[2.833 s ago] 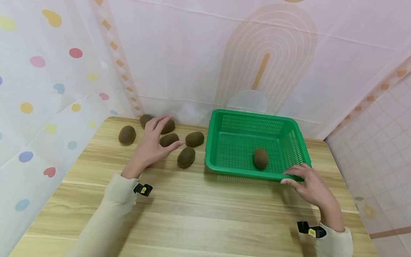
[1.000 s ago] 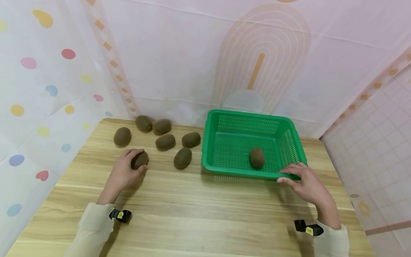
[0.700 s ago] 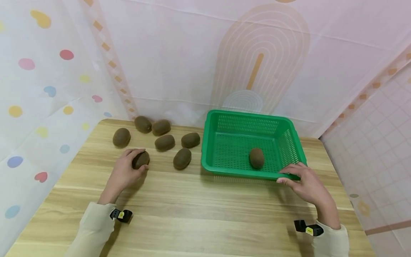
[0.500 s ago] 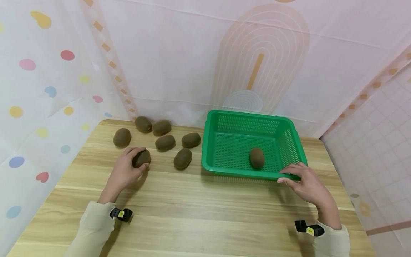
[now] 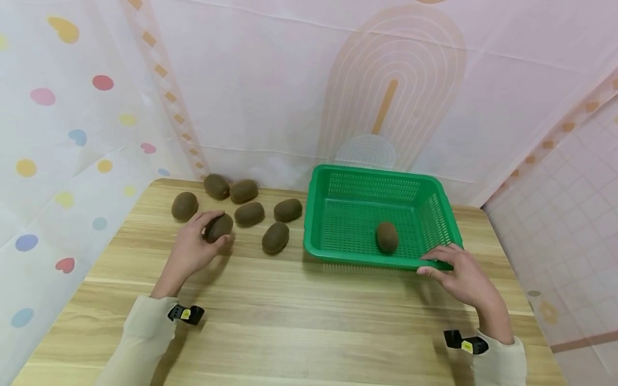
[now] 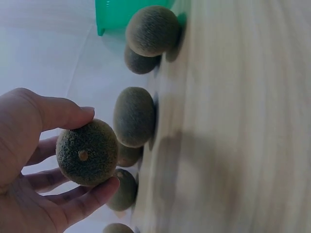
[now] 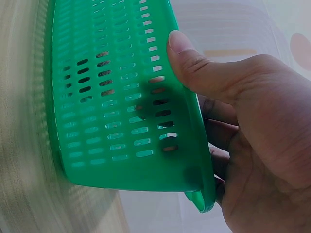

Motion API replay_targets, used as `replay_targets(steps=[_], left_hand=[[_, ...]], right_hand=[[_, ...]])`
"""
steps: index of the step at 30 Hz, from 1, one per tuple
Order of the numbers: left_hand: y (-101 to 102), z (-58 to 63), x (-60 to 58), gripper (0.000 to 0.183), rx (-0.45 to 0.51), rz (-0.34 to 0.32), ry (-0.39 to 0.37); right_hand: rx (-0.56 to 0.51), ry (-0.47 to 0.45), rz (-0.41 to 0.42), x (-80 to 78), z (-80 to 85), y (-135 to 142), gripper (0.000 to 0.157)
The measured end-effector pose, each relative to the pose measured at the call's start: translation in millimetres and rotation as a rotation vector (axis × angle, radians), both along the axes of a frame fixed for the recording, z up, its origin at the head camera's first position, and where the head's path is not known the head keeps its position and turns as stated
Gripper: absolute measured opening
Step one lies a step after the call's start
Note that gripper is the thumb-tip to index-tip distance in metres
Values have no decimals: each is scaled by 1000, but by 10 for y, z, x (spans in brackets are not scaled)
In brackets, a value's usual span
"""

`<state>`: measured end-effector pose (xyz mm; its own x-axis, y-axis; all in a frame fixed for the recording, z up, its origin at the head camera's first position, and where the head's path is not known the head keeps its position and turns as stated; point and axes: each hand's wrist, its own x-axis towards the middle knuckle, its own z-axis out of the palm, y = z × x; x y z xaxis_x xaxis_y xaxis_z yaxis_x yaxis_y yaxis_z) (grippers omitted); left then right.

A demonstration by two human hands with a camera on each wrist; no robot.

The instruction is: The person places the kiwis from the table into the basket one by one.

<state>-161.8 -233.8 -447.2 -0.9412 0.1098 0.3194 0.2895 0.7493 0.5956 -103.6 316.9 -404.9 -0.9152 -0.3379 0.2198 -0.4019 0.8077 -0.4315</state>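
My left hand [image 5: 189, 251] pinches a brown fuzzy kiwi [image 5: 221, 228] between thumb and fingertips. In the left wrist view that kiwi [image 6: 87, 154] is held end-on, apart from the table surface. At the front right corner of a green plastic basket [image 5: 357, 259], my right hand [image 5: 467, 279] grips the rim, thumb outside and fingers reaching over the edge. The right wrist view shows the thumb [image 7: 194, 65] against the slotted basket wall [image 7: 126, 170]. One kiwi [image 5: 387, 237] lies inside the basket, toward its front right.
Several loose kiwis lie left of the basket: one [image 5: 276, 238] in front, one [image 5: 288, 210] near the basket wall, one [image 5: 249, 214] beside the held fruit, others [image 5: 184, 206] farther left and back. A patterned cloth [image 5: 270, 96] hangs behind the wooden table [image 5: 299, 321].
Earlier my left hand was over the back kiwis; it drew back to the left with a kiwi, and has since lifted it slightly up and right. My right hand stays on the basket rim.
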Motion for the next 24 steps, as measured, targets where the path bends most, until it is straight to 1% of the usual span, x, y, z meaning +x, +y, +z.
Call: replay_targets(steps=[3, 10, 17, 20, 24], left_hand=[[31, 41, -15, 56, 14, 2, -10], [143, 171, -56, 57, 20, -4, 20], [258, 305, -96, 54, 49, -37, 35], [315, 367, -107, 54, 60, -55, 59], [392, 439, -134, 54, 67, -78, 115]], right_hand=[[2, 0, -2, 5, 9, -2, 17], [-6, -4, 18, 30, 43, 1, 17], [-30, -16, 46, 25, 37, 38, 20], [-31, -19, 48, 18, 28, 47, 21], [-30, -2, 50, 14, 20, 42, 21]])
